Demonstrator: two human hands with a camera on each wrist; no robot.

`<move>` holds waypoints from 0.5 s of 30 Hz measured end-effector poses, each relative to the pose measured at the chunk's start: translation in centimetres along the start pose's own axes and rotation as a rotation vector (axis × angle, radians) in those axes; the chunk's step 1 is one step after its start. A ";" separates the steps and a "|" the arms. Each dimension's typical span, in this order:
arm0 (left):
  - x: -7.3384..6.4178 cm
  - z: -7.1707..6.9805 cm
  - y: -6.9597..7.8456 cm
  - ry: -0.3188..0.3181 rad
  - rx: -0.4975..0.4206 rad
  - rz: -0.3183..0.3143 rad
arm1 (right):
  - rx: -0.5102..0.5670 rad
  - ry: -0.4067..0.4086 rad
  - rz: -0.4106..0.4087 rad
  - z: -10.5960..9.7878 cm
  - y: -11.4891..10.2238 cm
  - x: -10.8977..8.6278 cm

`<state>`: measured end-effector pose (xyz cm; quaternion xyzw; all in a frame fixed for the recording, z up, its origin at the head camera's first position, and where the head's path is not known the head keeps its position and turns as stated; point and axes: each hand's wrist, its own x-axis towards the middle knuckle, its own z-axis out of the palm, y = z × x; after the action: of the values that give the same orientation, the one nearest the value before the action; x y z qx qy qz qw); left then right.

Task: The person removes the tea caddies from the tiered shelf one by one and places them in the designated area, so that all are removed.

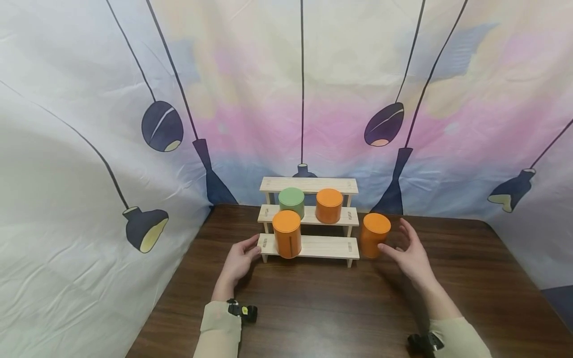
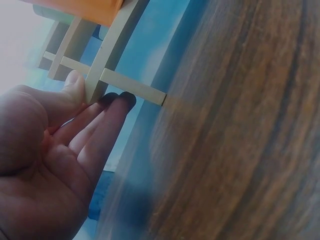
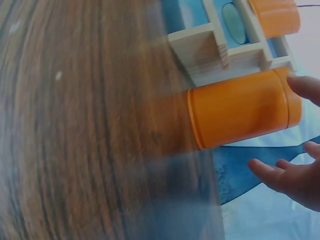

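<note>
A three-step wooden rack (image 1: 329, 246) stands on the table. My left hand (image 1: 239, 259) holds the left end of its lowest step, thumb above and fingertips beneath in the left wrist view, where the board end (image 2: 95, 82) shows. A tall orange canister (image 1: 375, 236) is upright on the tabletop just right of the rack. Beside it is my right hand (image 1: 411, 256), fingers spread. In the right wrist view the thumb (image 3: 306, 89) is at the lid end of that canister (image 3: 240, 110), while the other fingers stay apart from it; whether the thumb touches is unclear.
Another tall orange canister (image 1: 287, 238) stands on the lowest step, towards the left. The middle step bears a green canister (image 1: 291, 201), partly hidden, and a short orange canister (image 1: 329, 206). Behind the dark wooden table (image 1: 309, 308) hangs a lamp-patterned cloth (image 1: 264, 99).
</note>
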<state>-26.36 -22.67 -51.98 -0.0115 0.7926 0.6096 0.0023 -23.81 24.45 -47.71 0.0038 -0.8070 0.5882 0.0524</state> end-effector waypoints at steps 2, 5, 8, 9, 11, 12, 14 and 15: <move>0.0 0.0 0.0 0.001 0.008 0.004 | 0.012 0.019 -0.005 0.0 -0.1 -0.2; 0.0 0.0 0.0 0.003 0.009 0.002 | 0.023 0.045 -0.003 -0.1 -0.3 -0.5; 0.0 0.0 0.0 -0.001 0.008 0.007 | 0.031 0.068 0.008 -0.2 -0.5 -0.7; 0.1 0.0 0.0 -0.001 0.003 0.003 | 0.032 0.073 0.012 -0.2 -0.5 -0.7; 0.1 0.1 0.0 -0.002 -0.002 0.002 | 0.041 0.080 0.024 -0.3 -0.5 -0.8; 0.1 0.0 0.0 -0.003 -0.001 0.005 | 0.047 0.082 0.032 -0.3 -0.5 -0.8; 0.1 0.0 0.0 -0.002 0.000 0.001 | 0.058 0.085 0.040 -0.4 -0.5 -0.8; 0.1 0.0 0.0 -0.001 -0.001 -0.002 | 0.060 0.088 0.042 -0.4 -0.4 -0.9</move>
<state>-26.50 -22.68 -52.02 -0.0120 0.7922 0.6101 0.0035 -22.89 24.62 -47.25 -0.0371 -0.7858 0.6127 0.0753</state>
